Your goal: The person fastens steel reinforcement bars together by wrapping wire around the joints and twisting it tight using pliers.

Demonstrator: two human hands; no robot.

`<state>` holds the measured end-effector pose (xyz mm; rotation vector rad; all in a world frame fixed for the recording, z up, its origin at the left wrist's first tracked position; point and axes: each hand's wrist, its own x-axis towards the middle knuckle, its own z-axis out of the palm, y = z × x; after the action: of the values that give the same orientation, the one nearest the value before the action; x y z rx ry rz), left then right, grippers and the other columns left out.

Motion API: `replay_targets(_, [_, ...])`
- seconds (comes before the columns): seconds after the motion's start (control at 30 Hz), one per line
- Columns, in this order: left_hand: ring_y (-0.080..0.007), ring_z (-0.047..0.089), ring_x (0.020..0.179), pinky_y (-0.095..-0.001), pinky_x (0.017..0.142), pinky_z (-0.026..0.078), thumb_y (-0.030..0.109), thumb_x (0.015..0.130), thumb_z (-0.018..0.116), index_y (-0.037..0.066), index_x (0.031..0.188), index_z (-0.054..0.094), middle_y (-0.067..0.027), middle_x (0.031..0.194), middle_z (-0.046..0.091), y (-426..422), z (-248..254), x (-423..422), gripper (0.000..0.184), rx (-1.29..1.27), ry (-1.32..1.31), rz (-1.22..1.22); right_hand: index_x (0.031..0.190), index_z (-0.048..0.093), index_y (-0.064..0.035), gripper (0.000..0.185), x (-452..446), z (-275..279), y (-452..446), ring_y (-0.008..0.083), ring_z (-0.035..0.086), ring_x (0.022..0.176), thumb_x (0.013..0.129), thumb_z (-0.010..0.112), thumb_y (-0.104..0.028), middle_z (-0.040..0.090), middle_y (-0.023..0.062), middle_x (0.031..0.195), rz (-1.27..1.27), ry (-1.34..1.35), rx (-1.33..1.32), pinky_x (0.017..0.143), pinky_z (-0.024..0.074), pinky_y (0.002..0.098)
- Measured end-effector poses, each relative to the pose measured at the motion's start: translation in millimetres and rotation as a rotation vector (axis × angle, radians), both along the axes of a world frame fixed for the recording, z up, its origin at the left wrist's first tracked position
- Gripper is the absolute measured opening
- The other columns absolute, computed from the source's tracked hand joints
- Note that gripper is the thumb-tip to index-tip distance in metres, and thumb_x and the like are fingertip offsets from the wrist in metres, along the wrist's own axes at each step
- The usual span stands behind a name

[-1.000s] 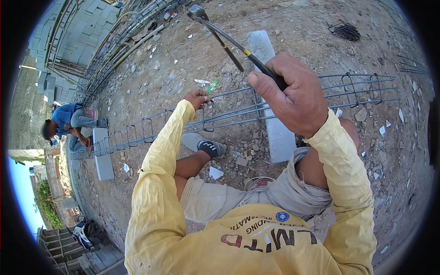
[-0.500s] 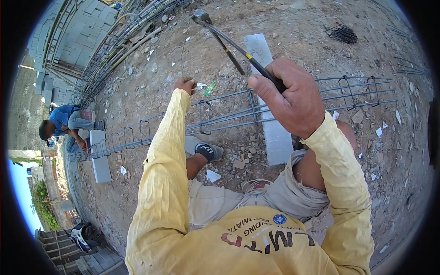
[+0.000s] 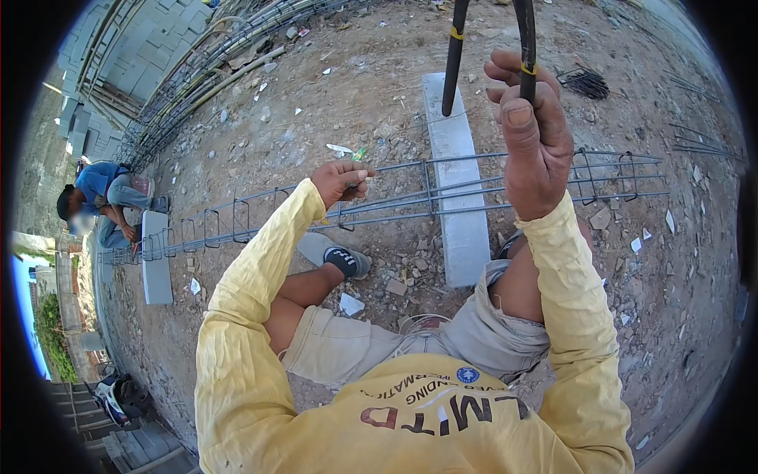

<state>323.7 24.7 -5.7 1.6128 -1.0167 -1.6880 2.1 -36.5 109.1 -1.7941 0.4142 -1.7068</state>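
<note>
At the upper left, pale blocks (image 3: 178,35) are being kept massed beyond a long pole (image 3: 257,67). A dark bundle (image 3: 584,82) is being borne by the bare dirt (image 3: 379,47), and thin rods (image 3: 703,142) are being carried by it farther right. A green scrap (image 3: 360,154) is being neighboured by a white shard (image 3: 339,148). Leftward, greenery (image 3: 51,328) is being lit by daylight.

Pincers (image 3: 452,67) — dark, yellow-banded handles apart, rebar cage (image 3: 428,187) — long, across pale block (image 3: 466,249)

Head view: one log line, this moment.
left hand: curled near rebar cage | right hand: holding two-handled tool | rebar cage: across pale block | co-worker: crouched by rebar cage's left end
</note>
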Motion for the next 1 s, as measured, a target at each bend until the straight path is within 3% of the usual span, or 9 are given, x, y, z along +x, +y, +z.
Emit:
replay_targets(0.1, [-0.0084,0.059,0.069,-0.0250,0.071,0.053,0.022,0.095,0.059,0.004,0.112,0.061,0.0023,0.077,0.059,26,19,-12,0.025,-0.028,0.024,0.011,0.100,0.058,-0.0061,0.024,0,2,-5,0.0146,0.053,0.106,0.096,0.061,-0.030,0.052,0.0126,0.127,0.108,-0.114,0.025,0.093,0.0412,0.0305])
replay_targets(0.13, [-0.0085,0.059,0.068,-0.0252,0.070,0.053,0.021,0.096,0.058,0.003,0.111,0.061,0.0021,0.076,0.058,36,24,-15,0.024,-0.026,0.045,0.031,0.103,0.055,-0.0068,0.024,5,10,0,0.0124,0.058,0.096,0.096,0.060,-0.029,0.055,0.0129,0.126,0.209,-0.208,0.091,0.085,0.0469,0.0266])
replay_targets(0.2, [-0.0088,0.056,0.064,-0.0260,0.067,0.052,0.021,0.096,0.057,0.003,0.109,0.060,0.0018,0.073,0.057,52,29,-24,0.022,-0.019,0.099,0.049,0.100,0.054,-0.0074,0.024,2,12,4,0.0089,0.060,0.078,0.095,0.061,-0.030,0.062,0.0070,0.104,0.340,-0.186,0.299,0.070,0.0500,0.0230])
replay_targets(0.23, [-0.0089,0.054,0.060,-0.0265,0.065,0.051,0.020,0.096,0.057,0.003,0.108,0.059,0.0016,0.072,0.055,58,29,-26,0.021,-0.009,0.132,0.039,0.096,0.053,-0.0083,0.026,3,8,6,0.0053,0.053,0.064,0.094,0.063,-0.032,0.058,-0.0011,0.082,0.360,-0.155,0.362,0.059,0.0450,0.0202])
replay_targets(0.3, [-0.0109,0.054,0.055,-0.0254,0.058,0.049,0.020,0.095,0.057,0.003,0.106,0.059,0.0010,0.068,0.054,68,34,-35,0.020,-0.039,0.164,0.007,0.096,0.056,-0.0086,0.023,10,1,8,0.0042,0.050,0.061,0.092,0.068,-0.028,0.053,-0.0031,0.073,0.247,0.053,0.373,0.051,0.0405,0.0199])
replay_targets(0.37, [-0.0101,0.050,0.051,-0.0248,0.057,0.048,0.019,0.095,0.057,0.002,0.105,0.058,0.0007,0.068,0.054,76,40,-45,0.020,-0.058,0.205,-0.006,0.096,0.061,-0.0044,0.021,11,2,18,0.0118,0.055,0.072,0.086,0.071,-0.019,0.054,0.0019,0.074,0.181,0.327,0.356,0.064,0.0434,0.0278])
replay_targets(0.47, [-0.0094,0.048,0.049,-0.0261,0.059,0.049,0.018,0.095,0.057,0.001,0.105,0.057,0.0001,0.067,0.054,86,56,-62,0.020,-0.060,0.243,-0.040,0.102,0.066,-0.0087,0.026,27,-20,28,0.0317,0.062,0.083,0.081,0.068,-0.024,0.061,0.0119,0.088,0.032,0.642,-0.058,0.073,0.0480,0.0412])
replay_targets(0.83, [-0.0120,0.054,0.056,-0.0296,0.065,0.051,0.020,0.088,0.066,-0.002,0.105,0.057,-0.0027,0.068,0.055,141,66,-66,0.030,-0.078,0.538,-0.013,0.116,0.062,-0.0153,0.036,46,-45,73,0.0334,0.063,0.092,0.084,0.066,-0.032,0.058,0.0114,0.103,0.314,0.954,-0.028,0.078,0.0505,0.0459])
replay_targets(1.0, [-0.0145,0.054,0.057,-0.0299,0.061,0.047,0.021,0.089,0.065,-0.002,0.094,0.060,-0.0037,0.065,0.053,173,45,-65,0.024,0.000,0.385,-0.111,0.113,0.063,-0.0124,0.033,43,-54,85,0.0334,0.062,0.091,0.084,0.066,-0.028,0.060,0.0119,0.099,0.427,0.914,0.040,0.078,0.0504,0.0434])
